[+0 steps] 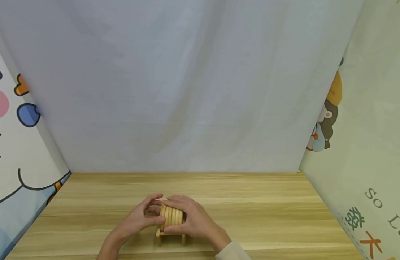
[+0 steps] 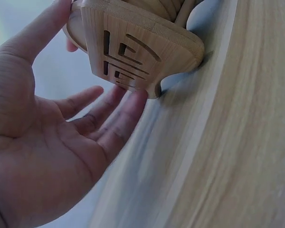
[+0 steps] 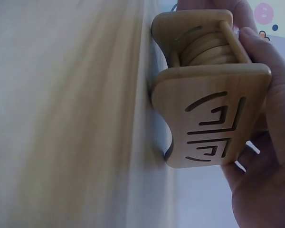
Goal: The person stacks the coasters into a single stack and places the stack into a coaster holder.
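Note:
A row of round wooden coasters (image 1: 172,215) stands on edge in a small wooden holder (image 1: 170,234) near the table's front. From the left, my left hand (image 1: 138,217) pinches the coasters at that end, thumb in front; in the left wrist view its lower fingertips touch the holder's slotted end panel (image 2: 147,52). My right hand (image 1: 196,220) reaches over from the right and grips the row between thumb and fingers. Its palm hides the holder's right end in the head view. The right wrist view shows the other carved end panel (image 3: 209,118) with coasters (image 3: 211,52) behind it.
The holder stands on a wood-grain table (image 1: 268,209). A pale grey cloth (image 1: 187,90) hangs along the back edge. Printed cartoon sheets close off the left side (image 1: 24,144) and the right side (image 1: 359,151).

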{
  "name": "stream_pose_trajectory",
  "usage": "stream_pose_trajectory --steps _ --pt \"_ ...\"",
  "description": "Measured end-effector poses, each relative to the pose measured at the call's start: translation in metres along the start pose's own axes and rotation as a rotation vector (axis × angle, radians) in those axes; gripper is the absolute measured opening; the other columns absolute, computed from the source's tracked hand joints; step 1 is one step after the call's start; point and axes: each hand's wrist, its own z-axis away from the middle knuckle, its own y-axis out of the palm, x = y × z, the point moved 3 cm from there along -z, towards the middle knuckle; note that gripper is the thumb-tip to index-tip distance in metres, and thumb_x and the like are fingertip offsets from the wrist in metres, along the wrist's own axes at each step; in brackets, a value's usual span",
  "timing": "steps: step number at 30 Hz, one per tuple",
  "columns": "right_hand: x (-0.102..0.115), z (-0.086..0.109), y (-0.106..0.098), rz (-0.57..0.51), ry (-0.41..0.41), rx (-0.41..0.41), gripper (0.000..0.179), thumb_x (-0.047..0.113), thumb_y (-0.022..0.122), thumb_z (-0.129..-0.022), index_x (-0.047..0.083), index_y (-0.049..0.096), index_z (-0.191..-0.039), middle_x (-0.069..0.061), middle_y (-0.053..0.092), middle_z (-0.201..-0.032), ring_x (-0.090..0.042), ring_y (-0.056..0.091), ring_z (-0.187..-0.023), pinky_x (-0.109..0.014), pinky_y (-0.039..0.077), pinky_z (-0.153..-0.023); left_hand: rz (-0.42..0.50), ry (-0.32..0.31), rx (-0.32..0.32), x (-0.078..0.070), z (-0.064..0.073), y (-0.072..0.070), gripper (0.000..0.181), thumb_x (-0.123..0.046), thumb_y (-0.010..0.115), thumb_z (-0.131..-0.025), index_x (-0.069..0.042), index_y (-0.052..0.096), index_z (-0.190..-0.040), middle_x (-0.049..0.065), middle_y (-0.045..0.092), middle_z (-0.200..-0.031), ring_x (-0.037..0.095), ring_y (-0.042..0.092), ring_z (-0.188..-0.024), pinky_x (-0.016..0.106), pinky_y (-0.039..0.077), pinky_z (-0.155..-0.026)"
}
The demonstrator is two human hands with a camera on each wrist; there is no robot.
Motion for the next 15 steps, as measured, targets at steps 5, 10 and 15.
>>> stream_pose_trajectory --steps 5,10,15 --pt "0.0020 0.0019 -0.0012 0.084 0.033 0.019 0.075 0.056 0.086 -0.095 0.039 0.059 -0.163 -0.004 0.058 -0.165 -0.030 0.048 -0.157 -0.069 0.046 -0.119 -0.020 -0.040 0.013 0.0013 -0.0001 0.0023 0.091 -0.026 0.074 -0.108 0.006 0.019 -0.173 0.032 0.038 -0.166 0.043 0.053 -0.146 0.043 0.054 -0.109" --pt "0.0015 0.0021 -0.0016 0.079 0.052 0.044 0.078 0.058 0.085 -0.096 0.041 0.054 -0.165 -0.008 0.053 -0.169 -0.031 0.044 -0.160 -0.068 0.046 -0.120 -0.045 -0.028 0.001 0.0005 -0.0013 0.0018 0.094 -0.027 0.076 -0.107 0.004 0.018 -0.174 0.029 0.040 -0.164 0.042 0.054 -0.144 0.044 0.053 -0.109" --pt "0.0002 0.0061 -0.0055 0.014 0.095 0.067 0.102 0.052 0.092 -0.091 0.032 0.038 -0.175 -0.006 0.040 -0.177 -0.033 0.035 -0.165 -0.066 0.041 -0.124 -0.070 0.004 -0.013 -0.0028 -0.0010 -0.0003 0.090 -0.024 0.072 -0.110 0.003 0.016 -0.175 0.032 0.039 -0.167 0.050 0.049 -0.149 0.051 0.053 -0.114"
